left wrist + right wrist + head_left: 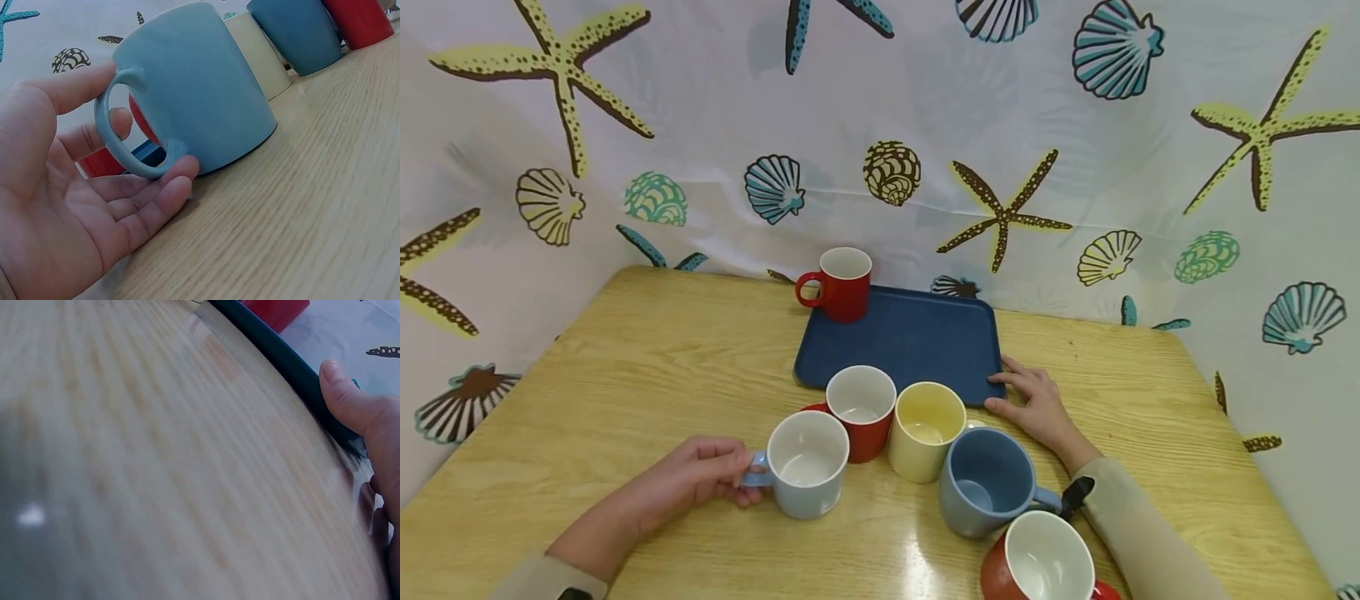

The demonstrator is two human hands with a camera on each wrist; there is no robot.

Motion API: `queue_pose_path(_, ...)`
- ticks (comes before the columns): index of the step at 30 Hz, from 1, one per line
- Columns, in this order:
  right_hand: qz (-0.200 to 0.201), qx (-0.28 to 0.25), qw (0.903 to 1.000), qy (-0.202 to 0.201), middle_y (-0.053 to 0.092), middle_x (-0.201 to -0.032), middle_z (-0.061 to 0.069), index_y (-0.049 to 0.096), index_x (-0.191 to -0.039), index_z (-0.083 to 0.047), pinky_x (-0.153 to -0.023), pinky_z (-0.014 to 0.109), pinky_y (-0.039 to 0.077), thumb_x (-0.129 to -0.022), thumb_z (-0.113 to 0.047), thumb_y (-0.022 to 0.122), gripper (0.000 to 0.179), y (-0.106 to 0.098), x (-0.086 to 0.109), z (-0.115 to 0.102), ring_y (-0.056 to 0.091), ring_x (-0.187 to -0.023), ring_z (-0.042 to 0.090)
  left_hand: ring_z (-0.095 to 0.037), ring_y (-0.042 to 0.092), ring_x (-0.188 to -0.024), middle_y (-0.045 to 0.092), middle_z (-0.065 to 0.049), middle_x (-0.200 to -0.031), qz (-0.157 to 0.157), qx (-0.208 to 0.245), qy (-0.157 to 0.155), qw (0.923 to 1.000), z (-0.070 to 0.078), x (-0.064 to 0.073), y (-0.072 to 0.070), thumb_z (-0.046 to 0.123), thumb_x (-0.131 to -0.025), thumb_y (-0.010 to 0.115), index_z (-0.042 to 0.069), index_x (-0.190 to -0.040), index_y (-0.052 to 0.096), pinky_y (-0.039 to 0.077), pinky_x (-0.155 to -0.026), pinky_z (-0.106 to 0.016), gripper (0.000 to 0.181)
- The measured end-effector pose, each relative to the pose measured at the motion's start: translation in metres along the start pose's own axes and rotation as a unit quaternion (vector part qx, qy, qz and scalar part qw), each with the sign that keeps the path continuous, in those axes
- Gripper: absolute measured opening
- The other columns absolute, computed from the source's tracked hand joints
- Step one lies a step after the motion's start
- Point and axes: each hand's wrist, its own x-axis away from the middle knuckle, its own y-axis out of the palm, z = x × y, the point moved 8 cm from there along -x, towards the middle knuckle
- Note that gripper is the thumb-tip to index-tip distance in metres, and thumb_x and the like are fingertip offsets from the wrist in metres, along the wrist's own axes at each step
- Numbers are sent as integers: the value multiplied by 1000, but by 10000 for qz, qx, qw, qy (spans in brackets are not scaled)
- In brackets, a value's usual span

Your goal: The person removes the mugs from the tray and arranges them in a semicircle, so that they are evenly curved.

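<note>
My left hand [707,475] pinches the handle of a light blue mug [808,475], which stands upright on the table with a pale inside. In the left wrist view, the thumb and fingertips are around the handle loop of that mug [200,94]. At the back is a dark blue tray [917,337]. My right hand [1037,404] touches its near right corner with fingers extended; the right wrist view has the thumb [342,394] against the tray's edge [300,381]. A red mug [847,292] stands on the tray's far left corner, handle to the left.
Right of the light blue mug stand another red mug [872,437], a yellow mug [921,450] and a darker blue mug [970,500]. One more red mug [996,571] is at the front, by the right sleeve [1142,517]. A patterned curtain [700,100] surrounds the wooden table [700,350].
</note>
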Motion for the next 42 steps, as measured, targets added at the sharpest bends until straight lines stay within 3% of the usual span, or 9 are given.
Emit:
queue_pose_path(6, 34, -47, 10000, -9, 33, -147, 8, 63, -119, -13, -98, 54, 19, -82, -37, 70, 45, -2, 0, 0, 35, -116, 29, -30, 63, -94, 62, -17, -98, -263, 325, -121, 9991, -1, -6, -2, 11, -101, 37, -4, -84, 53, 52, -80, -39, 28)
queue_pose_path(14, 27, 8, 10000, 39, 33, -148, 7, 63, -120, -14, -96, 54, 21, -82, -39, 69, 46, -3, -2, 4, 35, -115, 28, -30, 62, -99, 63, -17, -104, -730, 497, -266, 9957, -2, -10, -7, 11, -102, 35, -2, -94, 59, 51, -83, -41, 29)
queue_pose_path(21, 69, 37, 9999, -88, 35, -146, 9, 63, -119, -12, -97, 54, 20, -81, -35, 71, 45, -2, -4, 1, 37, -115, 29, -38, 58, -104, 58, -24, -114, -1283, 247, -615, 9895, -2, -15, -21, 7, -100, 39, -5, -116, 53, 49, -85, -47, 26)
queue_pose_path(24, 44, 56, 9999, -127, 35, -146, 9, 63, -119, -12, -97, 53, 21, -81, -35, 71, 45, 0, -5, 1, 37, -114, 29, -39, 57, -104, 54, -25, -117, -1370, 119, -699, 9880, 0, -18, -29, 3, -98, 40, -5, -121, 49, 48, -84, -50, 26)
queue_pose_path(30, 49, 61, 10000, -56, 35, -146, 7, 64, -118, -14, -98, 53, 20, -81, -36, 71, 44, -1, -3, 2, 36, -115, 28, -25, 57, -94, 55, -18, -117, -1158, -622, -1002, 9863, 4, -35, -42, 11, -99, 42, 0, -121, 51, 52, -74, -36, 26)
queue_pose_path(35, -21, 50, 10000, -45, 34, -147, 6, 63, -120, -14, -98, 53, 21, -82, -39, 69, 45, 1, -1, 3, 35, -117, 28, -31, 59, -93, 58, -18, -113, -833, -1223, -1059, 9833, 12, -53, -53, 19, -99, 45, 0, -119, 53, 47, -66, -28, 28)
queue_pose_path(38, -25, 27, 10000, -46, 34, -147, 6, 63, -120, -14, -98, 53, 21, -82, -39, 69, 45, 2, -1, 3, 35, -117, 28, -35, 59, -98, 58, -17, -117, -418, -1321, -1102, 9842, 18, -66, -64, 26, -98, 47, -1, -120, 51, 47, -70, -30, 35)
queue_pose_path(42, 14, -29, 10000, -15, 34, -147, 6, 63, -120, -14, -99, 54, 20, -83, -38, 69, 44, 0, -1, 2, 35, -118, 28, -33, 57, -104, 57, -15, -123, 382, -1025, -1173, 9871, 24, -82, -84, 38, -97, 47, -1, -127, 44, 47, -75, -31, 49)
